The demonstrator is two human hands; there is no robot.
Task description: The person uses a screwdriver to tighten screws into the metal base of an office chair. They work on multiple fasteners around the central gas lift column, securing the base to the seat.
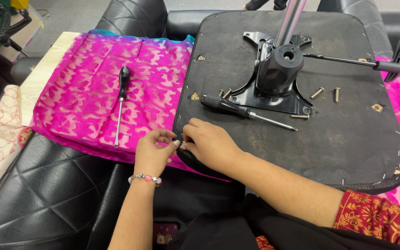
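Upturned chair seat [302, 139] at centre-right on pink cloth [93, 88]. Mounting plate [274, 88] in place, screws [325, 92] lying loose, screwdrivers [241, 111] idle. Left hand [156, 148] and right hand [209, 143] pinch seat's near-left edge; fabric cover not yet removed.

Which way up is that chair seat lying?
Upside down: the chair seat shows its black underside, with the metal mounting plate facing upward.

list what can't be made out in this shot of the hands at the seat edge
- Head view: whatever the left hand and right hand pinch at the seat base edge, hidden by the fingers.
- Metal column: upper part cut by the top edge.
- Staples along the rim: too small.
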